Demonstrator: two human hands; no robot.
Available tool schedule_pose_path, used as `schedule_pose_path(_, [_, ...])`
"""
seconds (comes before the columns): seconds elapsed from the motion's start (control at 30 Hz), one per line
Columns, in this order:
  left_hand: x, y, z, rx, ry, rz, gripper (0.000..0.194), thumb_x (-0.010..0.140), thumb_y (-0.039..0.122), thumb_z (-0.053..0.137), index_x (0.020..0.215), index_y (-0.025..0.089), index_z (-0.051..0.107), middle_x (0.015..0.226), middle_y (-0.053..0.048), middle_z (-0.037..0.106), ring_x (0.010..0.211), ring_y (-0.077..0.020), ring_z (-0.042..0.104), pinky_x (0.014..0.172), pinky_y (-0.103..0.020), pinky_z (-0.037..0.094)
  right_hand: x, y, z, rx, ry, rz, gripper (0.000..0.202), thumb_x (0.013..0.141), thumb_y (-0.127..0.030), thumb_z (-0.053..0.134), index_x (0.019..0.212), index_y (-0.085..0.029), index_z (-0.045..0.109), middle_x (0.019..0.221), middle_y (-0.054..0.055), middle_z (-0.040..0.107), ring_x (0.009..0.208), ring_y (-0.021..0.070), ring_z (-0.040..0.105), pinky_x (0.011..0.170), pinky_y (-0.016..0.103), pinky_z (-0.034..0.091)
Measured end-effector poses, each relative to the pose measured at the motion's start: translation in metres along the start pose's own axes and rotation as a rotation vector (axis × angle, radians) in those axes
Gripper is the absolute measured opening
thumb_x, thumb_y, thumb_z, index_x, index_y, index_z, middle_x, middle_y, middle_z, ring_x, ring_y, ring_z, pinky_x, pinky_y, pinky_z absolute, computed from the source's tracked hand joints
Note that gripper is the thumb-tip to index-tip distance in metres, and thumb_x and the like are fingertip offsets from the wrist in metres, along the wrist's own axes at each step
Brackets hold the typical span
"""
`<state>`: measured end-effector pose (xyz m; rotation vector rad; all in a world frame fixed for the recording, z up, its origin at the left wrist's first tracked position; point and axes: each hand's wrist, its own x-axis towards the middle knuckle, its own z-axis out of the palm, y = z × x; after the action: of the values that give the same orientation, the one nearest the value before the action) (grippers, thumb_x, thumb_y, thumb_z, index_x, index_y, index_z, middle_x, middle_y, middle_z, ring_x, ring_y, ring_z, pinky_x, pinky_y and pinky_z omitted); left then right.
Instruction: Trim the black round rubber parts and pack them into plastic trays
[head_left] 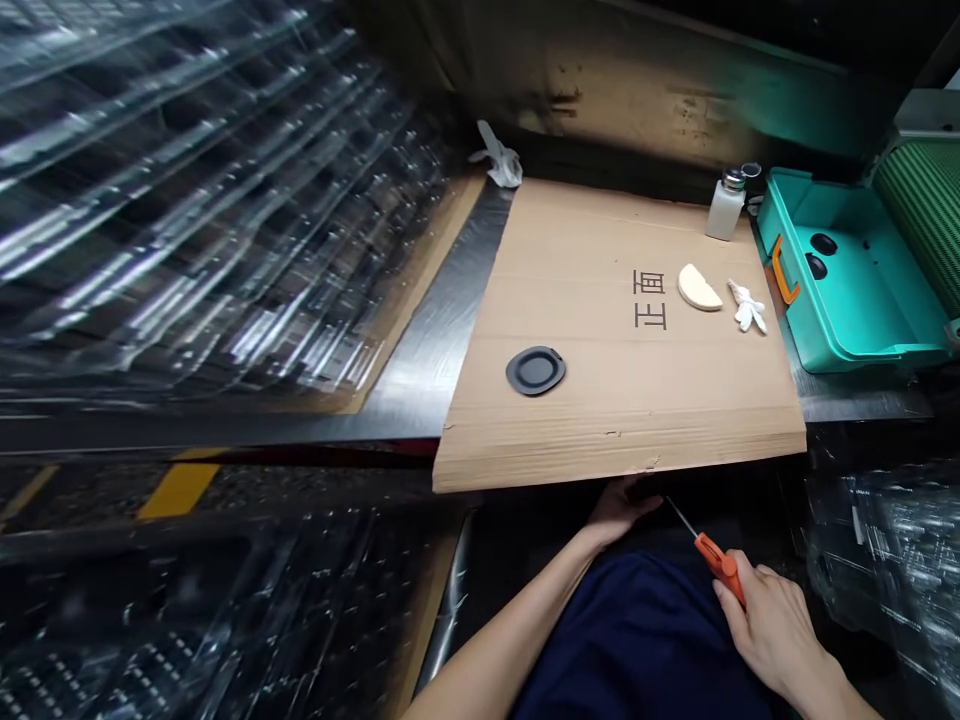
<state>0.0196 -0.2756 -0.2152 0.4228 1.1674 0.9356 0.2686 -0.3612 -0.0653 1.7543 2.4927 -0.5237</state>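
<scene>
In my right hand [772, 620] is an orange-handled utility knife [721, 568], its thin metal blade pointing up and left toward my other hand. My left hand [619, 510] is just below the front edge of a cardboard sheet [585, 270]. Its thumb points right and its fingers curl into dark shadow; anything between them is lost against the black background. On the cardboard lies a dark grey, rounded plastic part [535, 371] with a raised ring. Farther right on the sheet are a cream half-round pad [699, 288] and a crumpled white scrap [747, 307].
A white pump bottle [724, 208] stands at the cardboard's back right corner. Beside it, a teal bin [862, 300] with an orange latch holds black pieces. Clear plastic trays [187, 200] fill the left; more trays [900, 560] are at lower right. A white glove-like scrap [501, 162] lies behind.
</scene>
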Motion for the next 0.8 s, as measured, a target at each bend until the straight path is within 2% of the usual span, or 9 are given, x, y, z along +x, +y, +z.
schedule_pose_path(0.07, [-0.003,0.000,0.000,0.135,-0.045,0.136,0.057,0.053,0.016,0.095,0.107,0.019,0.076,0.121,-0.010,0.072,0.127,-0.0308,0.058,0.115,-0.039,0.041,0.008,-0.002,-0.006,-0.021,-0.037,-0.011,0.021,0.104,-0.034,0.039,0.114,-0.023,0.054,0.070,0.000,0.065,0.065,0.0228,0.064,0.058,0.028,0.039])
schedule_pose_path(0.1, [-0.004,0.000,0.000,0.135,-0.048,0.139,0.057,0.052,0.015,0.094,0.106,0.019,0.077,0.120,-0.010,0.072,0.129,-0.0313,0.056,0.116,-0.040,0.039,0.011,-0.003,-0.008,-0.031,-0.045,-0.016,0.020,0.104,-0.033,0.039,0.113,-0.023,0.054,0.069,0.000,0.064,0.065,0.0228,0.064,0.058,0.028,0.039])
schedule_pose_path(0.27, [0.006,0.004,-0.002,-0.231,0.065,-0.169,0.032,0.073,0.030,0.085,0.097,0.014,0.071,0.100,-0.014,0.074,0.101,-0.0306,0.070,0.095,-0.046,0.056,0.011,-0.009,-0.003,-0.023,-0.078,-0.017,0.018,0.103,-0.030,0.039,0.110,-0.024,0.055,0.069,0.000,0.063,0.067,0.0233,0.063,0.063,0.031,0.043])
schedule_pose_path(0.33, [0.009,0.006,-0.005,-0.275,0.039,-0.221,0.027,0.082,0.035,0.077,0.097,0.014,0.068,0.095,-0.014,0.073,0.092,-0.0290,0.072,0.089,-0.049,0.059,0.010,-0.011,0.003,-0.016,-0.077,-0.011,0.018,0.101,-0.029,0.041,0.112,-0.024,0.056,0.072,0.001,0.064,0.073,0.0244,0.065,0.071,0.033,0.047])
schedule_pose_path(0.47, [0.008,0.005,-0.010,-0.388,-0.042,-0.366,0.027,0.089,0.035,0.070,0.105,0.013,0.064,0.100,-0.016,0.073,0.092,-0.0288,0.073,0.083,-0.047,0.062,0.008,-0.009,0.011,0.027,-0.039,-0.010,0.025,0.098,-0.029,0.049,0.120,-0.024,0.059,0.077,0.003,0.068,0.084,0.0269,0.067,0.090,0.044,0.049])
schedule_pose_path(0.53, [0.007,0.006,-0.013,-0.385,-0.007,-0.384,0.025,0.091,0.030,0.069,0.107,0.013,0.064,0.098,-0.015,0.073,0.086,-0.0280,0.074,0.077,-0.043,0.064,0.003,-0.002,0.010,0.123,-0.002,-0.002,0.026,0.099,-0.032,0.051,0.121,-0.023,0.060,0.081,0.003,0.069,0.082,0.0250,0.067,0.093,0.046,0.050])
schedule_pose_path(0.6, [0.004,0.008,-0.014,-0.358,0.047,-0.338,0.019,0.090,0.024,0.068,0.106,0.013,0.065,0.098,-0.013,0.074,0.083,-0.0275,0.074,0.077,-0.043,0.064,-0.007,0.009,0.006,0.266,0.133,-0.007,0.026,0.099,-0.032,0.052,0.122,-0.023,0.062,0.090,0.005,0.070,0.079,0.0233,0.067,0.089,0.045,0.052])
schedule_pose_path(0.7, [-0.005,0.012,-0.014,-0.323,0.098,-0.281,0.020,0.084,0.016,0.074,0.103,0.016,0.067,0.100,-0.010,0.075,0.085,-0.0286,0.075,0.083,-0.045,0.063,-0.025,0.028,0.001,0.444,0.512,0.052,0.024,0.098,-0.034,0.055,0.114,-0.021,0.068,0.096,0.009,0.071,0.083,0.0257,0.068,0.081,0.044,0.056])
schedule_pose_path(0.8, [-0.023,0.017,-0.010,-0.218,0.109,-0.254,0.038,0.075,0.017,0.082,0.110,0.019,0.068,0.107,-0.010,0.074,0.095,-0.0300,0.074,0.083,-0.042,0.064,-0.024,0.050,-0.004,0.502,0.849,0.377,0.028,0.099,-0.040,0.056,0.109,-0.020,0.073,0.109,0.011,0.071,0.106,0.0305,0.066,0.093,0.048,0.055])
